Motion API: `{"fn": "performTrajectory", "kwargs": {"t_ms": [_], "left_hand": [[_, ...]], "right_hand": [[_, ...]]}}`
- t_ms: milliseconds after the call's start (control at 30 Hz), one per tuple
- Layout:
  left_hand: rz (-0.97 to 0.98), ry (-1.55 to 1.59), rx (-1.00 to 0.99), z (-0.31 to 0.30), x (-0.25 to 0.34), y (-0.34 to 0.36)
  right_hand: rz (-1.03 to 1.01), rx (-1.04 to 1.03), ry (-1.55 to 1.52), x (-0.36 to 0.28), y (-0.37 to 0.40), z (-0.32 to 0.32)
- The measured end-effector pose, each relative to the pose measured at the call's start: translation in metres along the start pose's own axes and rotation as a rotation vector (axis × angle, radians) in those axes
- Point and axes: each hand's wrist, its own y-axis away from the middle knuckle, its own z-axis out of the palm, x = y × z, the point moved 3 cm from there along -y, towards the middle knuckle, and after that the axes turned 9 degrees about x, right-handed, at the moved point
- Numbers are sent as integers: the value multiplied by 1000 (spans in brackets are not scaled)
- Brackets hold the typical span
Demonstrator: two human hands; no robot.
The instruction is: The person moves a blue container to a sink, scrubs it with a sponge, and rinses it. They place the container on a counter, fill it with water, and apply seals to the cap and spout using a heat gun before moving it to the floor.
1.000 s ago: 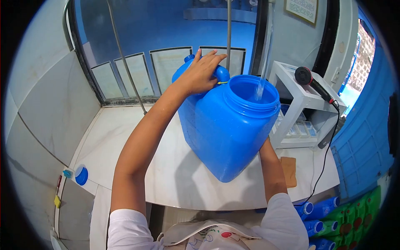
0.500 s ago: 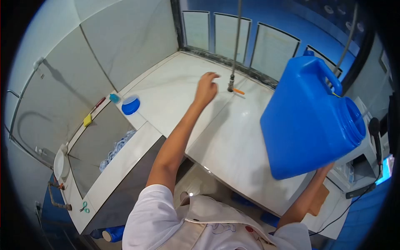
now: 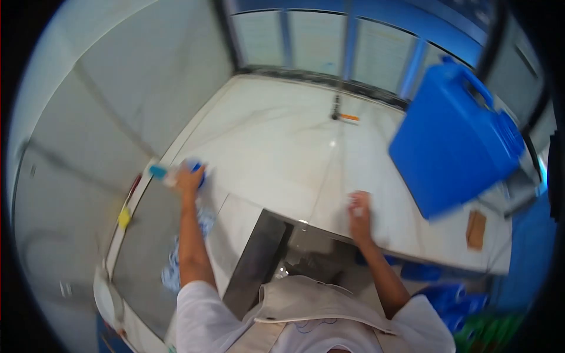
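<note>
At the left end of the white counter, my left hand [image 3: 187, 177] has its fingers closed on a round blue lid [image 3: 199, 170]; the hand covers part of it. A small teal item [image 3: 158, 171] lies just left of that hand, blurred. Above the counter's front edge, my right hand [image 3: 360, 216] has curled fingers, smeared by motion; whether anything is in them cannot be made out. To the right, a large blue jerrycan [image 3: 453, 141] with a top handle stands tilted on the counter, with neither hand touching it.
An orange-handled valve [image 3: 348, 117] rises from the counter near the window. Left are a sunken basin [image 3: 141, 253], a bunched blue-white cloth [image 3: 172, 265] and a yellow sponge [image 3: 124, 217]. A brown block [image 3: 476, 230] lies right; blue containers [image 3: 450, 300] stand below the counter.
My left hand has moved left and down from above the counter to the blue lid. My right hand has left the jerrycan and come inward. The view has shifted.
</note>
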Motion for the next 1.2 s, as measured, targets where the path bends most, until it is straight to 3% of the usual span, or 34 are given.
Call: {"fn": "performTrajectory", "kwargs": {"t_ms": [100,167,400,500,533,567,600,667,733,800,900,967,1033,1100,1167,1200], "left_hand": [[2,-46,-103,29,-37,-16],[-146,-144,-151,23,-26,-5],[-44,-242,-36,41,-17,4],[22,-166,-17,18,51,51],[75,-156,-34,34,79,66],[372,142,-14,52,115,89],[650,448,0,58,147,115],[841,639,-195,23,249,221],[1079,578,-192,-1,325,311],[1063,483,-215,8,378,360],[965,291,-252,28,416,405],[882,156,-227,49,425,419],[848,33,-168,83,425,419],[718,-154,-67,31,448,463],[691,-208,13,-16,468,525],[926,83,137,-28,482,551]], "right_hand": [[-276,-183,28,-36,18,49],[-224,-242,-13,-58,31,56],[-120,-89,103,-43,55,8],[-49,23,154,-41,68,-37],[5,52,150,-40,75,-54],[59,75,139,-41,84,-71],[76,108,150,-38,96,-88],[96,193,125,-29,118,-127],[42,294,181,-20,144,-173],[-9,386,243,-11,174,-231],[169,588,360,8,231,-339],[402,736,159,34,279,-410],[473,804,190,60,327,-477],[541,874,230,83,363,-540],[793,969,240,108,392,-596],[804,973,235,128,402,-625]]}}
